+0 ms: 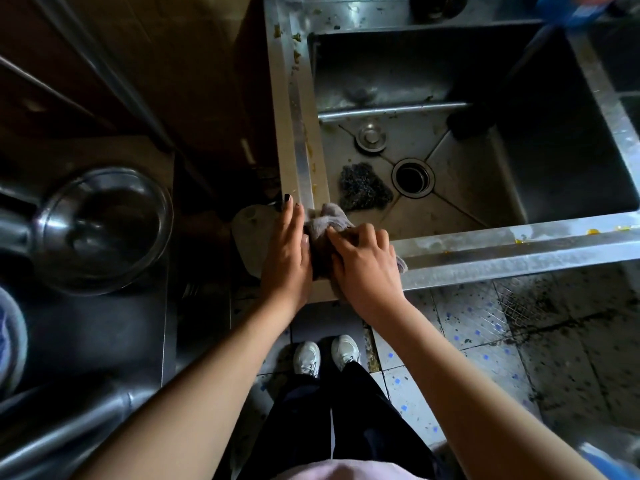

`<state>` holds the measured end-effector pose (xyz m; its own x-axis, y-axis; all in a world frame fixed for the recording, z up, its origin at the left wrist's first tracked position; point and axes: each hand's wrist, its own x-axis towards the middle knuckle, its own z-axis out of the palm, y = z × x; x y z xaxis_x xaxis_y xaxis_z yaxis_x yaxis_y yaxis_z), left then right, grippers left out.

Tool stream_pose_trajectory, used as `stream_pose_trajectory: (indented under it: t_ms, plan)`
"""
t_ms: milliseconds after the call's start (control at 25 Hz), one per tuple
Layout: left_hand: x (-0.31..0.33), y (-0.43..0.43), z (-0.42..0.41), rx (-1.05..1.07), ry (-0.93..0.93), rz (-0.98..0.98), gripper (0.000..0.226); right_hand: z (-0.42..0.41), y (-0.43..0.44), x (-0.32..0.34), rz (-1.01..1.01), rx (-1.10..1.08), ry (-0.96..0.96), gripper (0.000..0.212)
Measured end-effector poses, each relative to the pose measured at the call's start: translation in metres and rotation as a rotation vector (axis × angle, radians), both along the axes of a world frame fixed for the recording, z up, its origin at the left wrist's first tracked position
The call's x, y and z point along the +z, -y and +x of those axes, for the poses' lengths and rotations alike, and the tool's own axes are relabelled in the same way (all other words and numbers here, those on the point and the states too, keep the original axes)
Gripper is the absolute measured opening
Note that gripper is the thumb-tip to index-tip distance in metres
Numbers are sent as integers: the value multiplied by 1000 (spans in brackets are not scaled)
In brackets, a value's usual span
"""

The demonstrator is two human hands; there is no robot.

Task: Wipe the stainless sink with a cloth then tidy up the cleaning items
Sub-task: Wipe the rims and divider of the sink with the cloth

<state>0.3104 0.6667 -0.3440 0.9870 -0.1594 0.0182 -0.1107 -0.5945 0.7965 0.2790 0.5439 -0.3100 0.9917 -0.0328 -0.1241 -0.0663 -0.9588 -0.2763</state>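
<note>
Head view, catalogued from nearest to farthest. Two white lace-up shoes (325,355) stood side by side on a pale tiled floor (485,327) flecked with blue squares and dark specks; dark trousers showed above them.

Left hand (289,251): flat, fingers extended, dark-painted nails, pressed on the near left corner of the sink rim, its inner edge touching the cloth. It gripped nothing.

Right hand (365,263): fingers curled down onto a crumpled grey-brown cloth (327,223), clasping it against the same corner.

The cloth lay bunched over the rim corner between both hands, one end poking into the basin, another tail showing past the right hand on the front rim.

Square stainless steel sink (485,251): front and left rims smeared, with yellow and green food scraps. On the basin floor, just beyond the cloth, sat a dark wire scouring pad (363,187), near the round open drain (412,177). Farther back-left lay a round metal drain stopper (370,137). A metal bar (391,110) ran across the basin's far side.

Left of the sink, well apart, a round stainless steel bowl (104,230) rested on a dark metal worktop (104,327).

Far upper right, a blurred blue object (571,8) sat at the frame edge; its identity could not be told.
</note>
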Motion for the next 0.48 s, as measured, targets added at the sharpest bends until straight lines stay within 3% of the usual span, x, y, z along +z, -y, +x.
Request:
stream_pose_trajectory:
  t_ms: [480]
  plan:
    - [1, 1, 2, 3, 19, 42, 47, 42, -8, -14, 64, -145, -100, 48]
